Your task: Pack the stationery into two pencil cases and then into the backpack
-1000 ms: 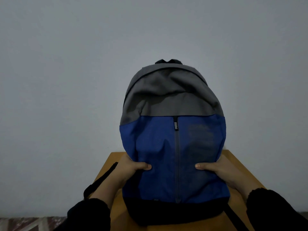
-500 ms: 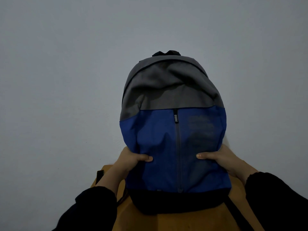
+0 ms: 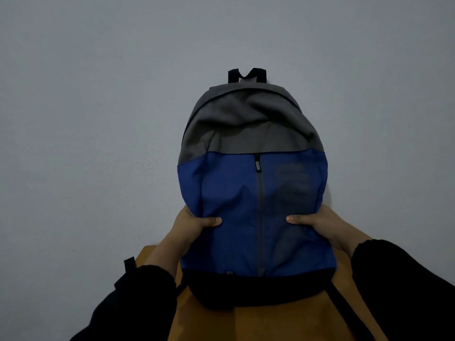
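A plain pale wall (image 3: 98, 119) fills the background, and a wooden table (image 3: 270, 323) sits below, its top partly covered by the bag and the person's dark sleeves (image 3: 406, 291). A loose black strap (image 3: 129, 264) pokes up beside the left forearm, and another strap (image 3: 349, 313) trails down across the wood on the right.

The backpack (image 3: 251, 193) stands upright in front of the wall — long axis vertical, black carry loop (image 3: 247, 75) at the top, black base down over the table, front face and its centre zip (image 3: 259, 217) turned toward the camera. The top zip looks closed.

The left hand (image 3: 194, 223) grips the blue panel at its left edge, thumb pressed across the front, fingers hidden behind. The right hand (image 3: 317, 221) mirrors it on the right edge — thumb on the fabric, fingers wrapped out of sight.
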The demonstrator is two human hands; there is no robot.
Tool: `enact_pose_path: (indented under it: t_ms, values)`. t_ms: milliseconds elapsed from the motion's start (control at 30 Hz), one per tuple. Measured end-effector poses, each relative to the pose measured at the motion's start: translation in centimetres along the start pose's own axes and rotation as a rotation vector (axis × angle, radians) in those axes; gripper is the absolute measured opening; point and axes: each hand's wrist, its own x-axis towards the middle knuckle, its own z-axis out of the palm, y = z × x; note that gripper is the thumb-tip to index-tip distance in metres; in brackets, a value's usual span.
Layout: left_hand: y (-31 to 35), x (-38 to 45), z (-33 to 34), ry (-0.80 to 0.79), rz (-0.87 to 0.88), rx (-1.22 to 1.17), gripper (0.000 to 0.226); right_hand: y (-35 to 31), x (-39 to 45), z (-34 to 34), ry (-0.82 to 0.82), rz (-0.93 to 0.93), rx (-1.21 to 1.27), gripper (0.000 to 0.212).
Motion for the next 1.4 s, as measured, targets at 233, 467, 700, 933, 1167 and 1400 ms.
enact_pose_path:
  t_ms: [233, 467, 700, 933, 1167, 1400]
  values:
    - [-0.8, -0.6, -0.5, 0.056, 0.026, 0.003, 0.079, 0.2, -0.4, 0.1, 0.072, -0.074, 0.004, 0.057]
    - [-1.7, -1.7, -1.6, 0.079, -0.034, 0.014, 0.071, 0.7, -1.5, -0.6, 0.099, -0.078, -0.050, 0.063]
    - [-0.7, -2.0, -1.7, 0.072, 0.009, -0.014, 0.084, 0.3, -2.0, -1.0, 0.153, -0.095, -0.084, 0.075]
    - [-0.3, -2.6, -1.6, 0.063, 0.042, -0.013, 0.111, 0.3, -2.5, 0.0, 0.198, -0.119, -0.020, 0.089]
    - [-0.2, -3.5, -1.4, 0.078, 0.035, 0.036, 0.118, 0.8, -3.4, 0.2, 0.340, -0.053, -0.100, 0.127]
    - [-0.3, -4.4, -1.7, 0.091, -0.021, 0.039, 0.125, 1.1, -5.2, 0.7, 0.411, -0.006, -0.194, 0.129]
